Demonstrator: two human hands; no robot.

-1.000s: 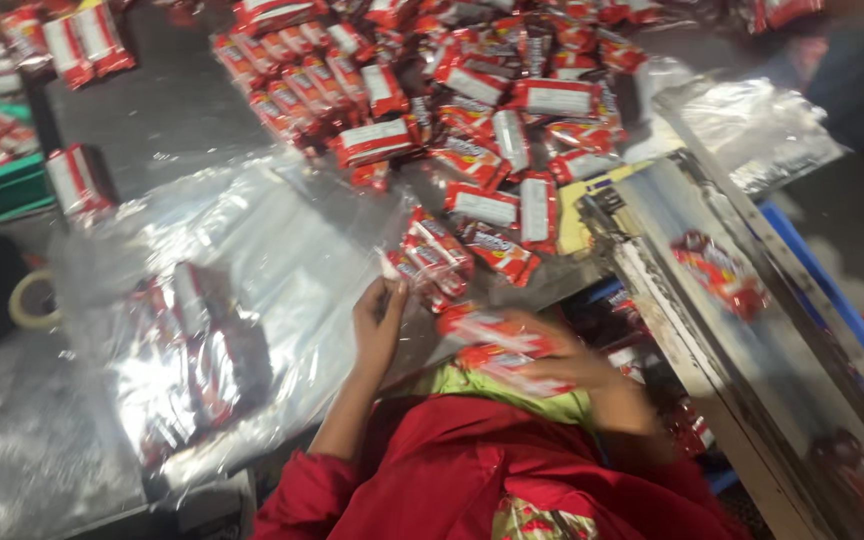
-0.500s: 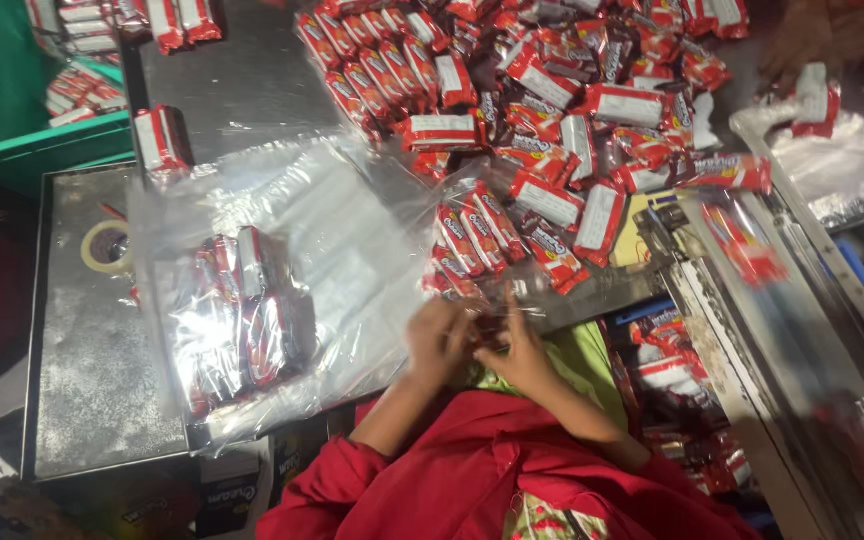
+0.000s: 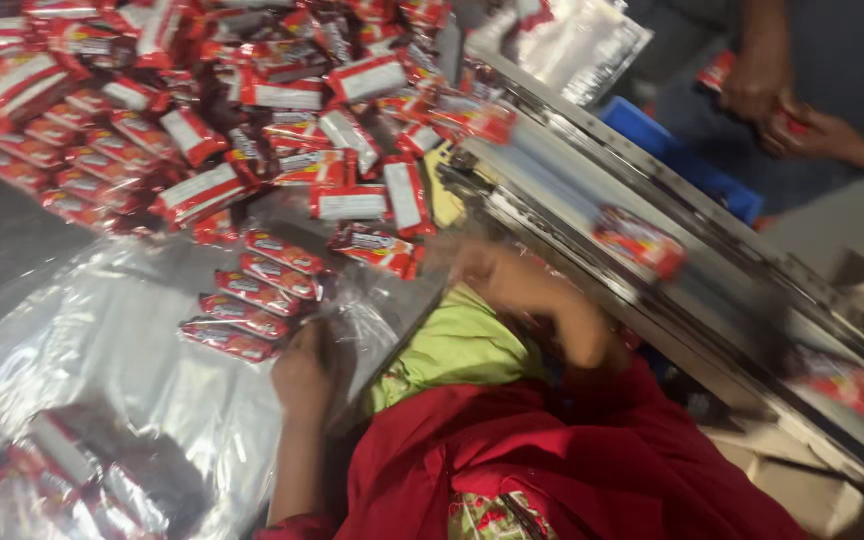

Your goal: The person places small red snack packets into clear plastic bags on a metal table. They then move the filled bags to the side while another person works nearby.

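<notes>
Along the tabletop's near edge, clear plastic sheeting (image 3: 102, 350) lies crinkled and slippery. On it sits a row of small red snack packets (image 3: 252, 300), light and crackly, best pinched at the ends. Just beside them the left hand (image 3: 302, 375) rests curled; the right hand (image 3: 497, 275) is blurred, grip unreadable. Heaped packets (image 3: 252, 100) crowd behind; a conveyor (image 3: 672, 270) flanks the right.

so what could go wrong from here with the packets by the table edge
The row of red packets lies on slippery clear plastic sheeting close to the table edge, beside the left hand; a tug on the sheet could slide them off. The right hand is blurred, reaching next to the conveyor that carries a packet, so it might knock the rail or that packet.
</notes>
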